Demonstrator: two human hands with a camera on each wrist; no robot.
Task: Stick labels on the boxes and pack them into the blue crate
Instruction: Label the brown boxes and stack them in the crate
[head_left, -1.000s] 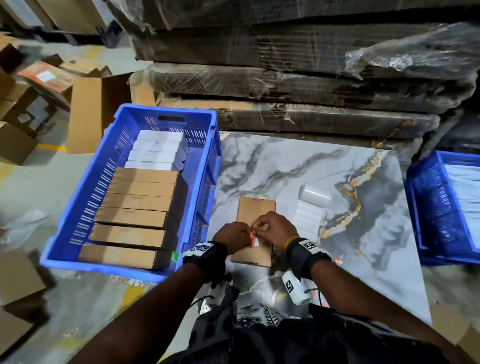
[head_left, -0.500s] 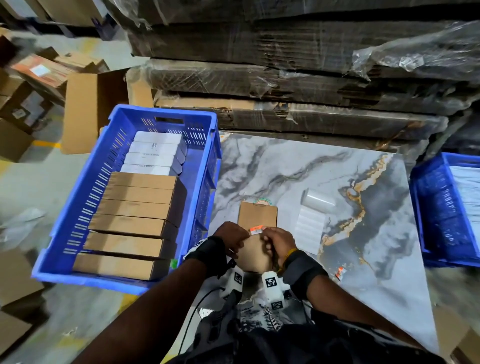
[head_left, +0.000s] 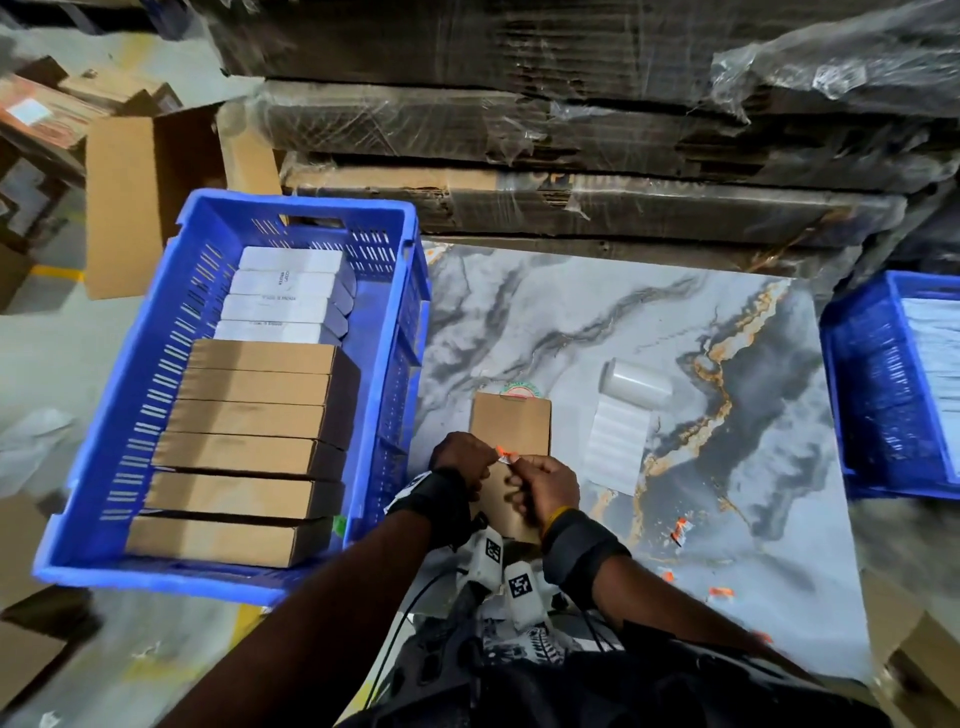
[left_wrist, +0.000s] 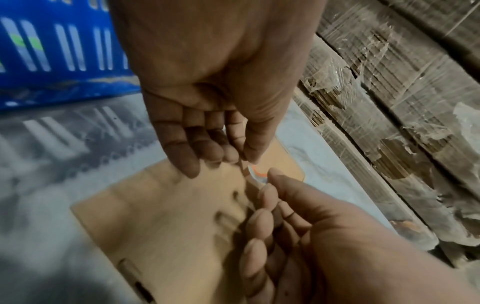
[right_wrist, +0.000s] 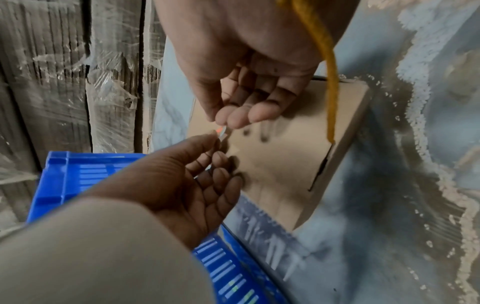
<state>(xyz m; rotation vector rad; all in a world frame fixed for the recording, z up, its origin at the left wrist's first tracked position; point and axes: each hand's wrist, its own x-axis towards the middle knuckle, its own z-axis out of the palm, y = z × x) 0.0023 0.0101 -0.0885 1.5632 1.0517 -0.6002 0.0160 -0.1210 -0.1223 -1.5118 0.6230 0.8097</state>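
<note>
A flat brown cardboard box (head_left: 511, 421) lies on the marble table (head_left: 571, 322), just right of the blue crate (head_left: 301, 205). Above the box's middle my left hand (head_left: 462, 462) and right hand (head_left: 545, 483) meet, and both pinch a small white and orange label (head_left: 504, 457) between thumb and fingertips. The wrist views show the label (right_wrist: 222, 132) held a little above the box (right_wrist: 285, 160), with my other fingers loosely curled. In the crate, brown boxes (head_left: 249, 415) stand in a row, with white boxes (head_left: 285, 291) behind them.
A label roll (head_left: 636, 382) with an unrolled strip (head_left: 618, 441) lies right of the box. Orange scraps (head_left: 680, 530) dot the table's near right. A second blue crate (head_left: 883, 389) stands at the right edge. Wrapped cardboard stacks (head_left: 571, 156) wall the far side. Cartons (head_left: 130, 197) crowd the floor at left.
Both hands have stayed together over the box, still pinching the label, which now lies across between the fingertips. The box and crate have not moved.
</note>
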